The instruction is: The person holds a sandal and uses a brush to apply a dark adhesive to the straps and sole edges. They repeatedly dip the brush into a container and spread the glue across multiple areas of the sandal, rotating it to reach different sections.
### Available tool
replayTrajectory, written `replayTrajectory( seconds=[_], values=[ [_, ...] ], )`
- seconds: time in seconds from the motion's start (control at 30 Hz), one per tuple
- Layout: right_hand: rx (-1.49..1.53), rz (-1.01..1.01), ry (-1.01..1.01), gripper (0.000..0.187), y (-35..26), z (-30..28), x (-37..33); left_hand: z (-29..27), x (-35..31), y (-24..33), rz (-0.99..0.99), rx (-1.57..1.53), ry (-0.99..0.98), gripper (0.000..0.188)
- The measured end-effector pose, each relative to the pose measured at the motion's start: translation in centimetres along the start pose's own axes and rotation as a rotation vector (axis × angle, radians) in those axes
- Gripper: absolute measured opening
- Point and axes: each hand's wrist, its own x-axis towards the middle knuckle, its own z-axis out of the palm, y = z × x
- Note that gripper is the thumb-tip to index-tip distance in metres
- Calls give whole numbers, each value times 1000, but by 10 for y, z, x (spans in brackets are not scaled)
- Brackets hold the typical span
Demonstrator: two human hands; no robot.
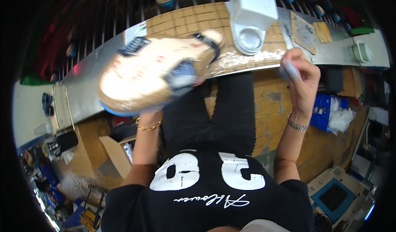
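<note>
- Left hand [153, 108], mostly hidden under a sandal [159, 73], grips it from below and holds it above the bench edge; sole up, blurred.
- Sandal's long axis runs lower left to upper right; black strap end toward the right hand.
- Between the hands, farther out: white tub [252, 15] with a round well at its near end; contents unclear.
- Right hand [299, 77] closed around a small bluish tool [291, 70], blurred.
- Beyond the right hand: small white box [362, 51], contents unseen.
</note>
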Motion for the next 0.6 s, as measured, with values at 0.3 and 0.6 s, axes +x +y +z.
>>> replayTrajectory(
  seconds=[0.3,0.6],
  values=[
    [-1180,-121,41,12,45,-22,22,-2,23,9,-237,-1205,-29,121],
    [-695,401,121,24,53,-33,11,10,21,8,-429,-1174,-67,108]
  ],
)
